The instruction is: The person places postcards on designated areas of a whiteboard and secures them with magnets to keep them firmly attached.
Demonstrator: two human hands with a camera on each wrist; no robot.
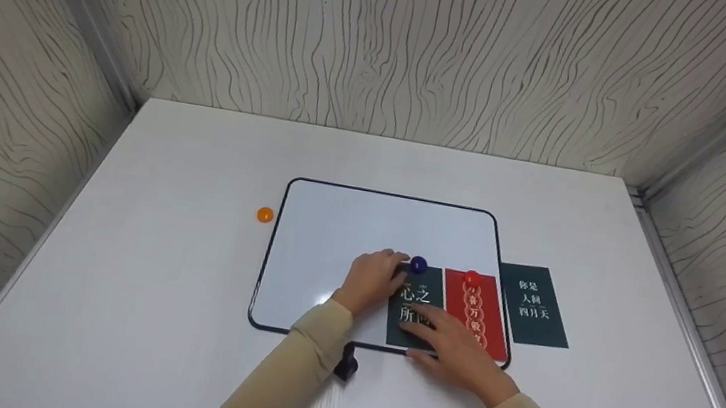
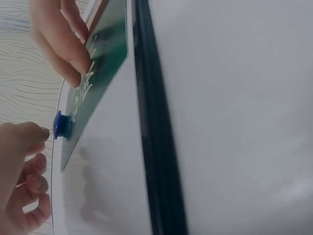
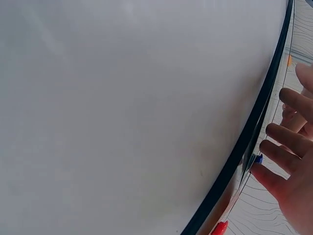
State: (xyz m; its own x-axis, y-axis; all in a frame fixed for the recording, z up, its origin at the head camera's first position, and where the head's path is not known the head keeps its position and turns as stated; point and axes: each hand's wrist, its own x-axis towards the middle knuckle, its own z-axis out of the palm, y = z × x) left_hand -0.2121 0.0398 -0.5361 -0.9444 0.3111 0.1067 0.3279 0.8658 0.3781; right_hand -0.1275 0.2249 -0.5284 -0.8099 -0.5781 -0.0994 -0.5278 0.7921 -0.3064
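Note:
A dark green card (image 1: 395,335) with white characters lies on a whiteboard (image 1: 345,230), and a round blue magnet (image 1: 418,265) sits at its top edge. Beside that magnet is my left hand (image 1: 373,279); in the left wrist view its nearest fingertip points at the blue magnet (image 2: 59,125) with a slight gap, the other fingers loosely bent. My right hand (image 1: 456,351) is spread low over the card, fingertips at the characters; whether they touch it I cannot tell. In the right wrist view the right hand (image 3: 293,161) has its fingers extended, holding nothing.
Right of the green card lies a red card (image 1: 493,317) with a red magnet (image 1: 471,277) at its top. Another green card (image 1: 535,327) is on the white table (image 1: 167,261) by the board's right edge. An orange magnet (image 1: 265,214) lies left of the board. Patterned walls surround the table.

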